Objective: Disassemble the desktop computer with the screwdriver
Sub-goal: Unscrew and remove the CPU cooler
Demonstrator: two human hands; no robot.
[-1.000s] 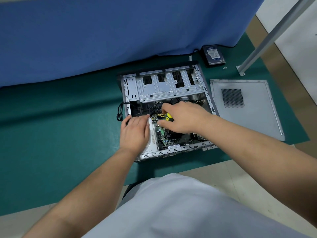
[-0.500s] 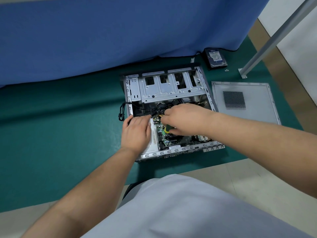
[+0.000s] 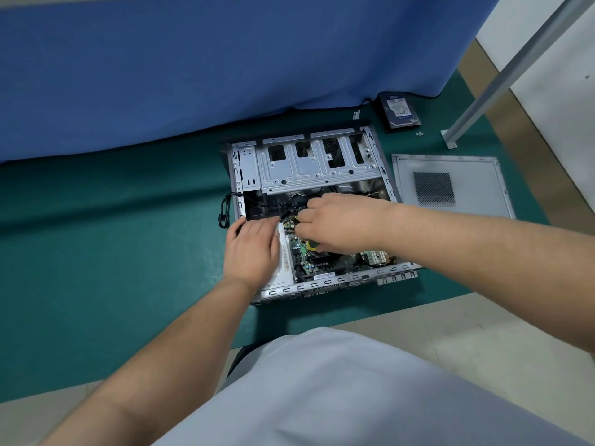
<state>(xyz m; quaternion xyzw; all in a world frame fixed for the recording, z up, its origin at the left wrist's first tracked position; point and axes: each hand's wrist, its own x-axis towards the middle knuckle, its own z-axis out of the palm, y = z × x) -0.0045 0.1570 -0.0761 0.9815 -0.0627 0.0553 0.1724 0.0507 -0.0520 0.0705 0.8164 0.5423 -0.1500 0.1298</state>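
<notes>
We see the desktop computer [image 3: 309,175] lying open on its side, its yellow-green-handled screwdriver [image 3: 311,245] under our right grip [image 3: 338,220].

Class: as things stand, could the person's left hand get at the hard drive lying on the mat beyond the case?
Probably not directly: the left hand rests inside the case, and the hard drive lies beyond its far right corner, with the right hand crossing between.

My left hand [image 3: 252,249] rests flat on the open computer case [image 3: 309,175]. My right hand [image 3: 341,222] grips the yellow-green screwdriver [image 3: 311,245] over the motherboard [image 3: 302,252].
</notes>
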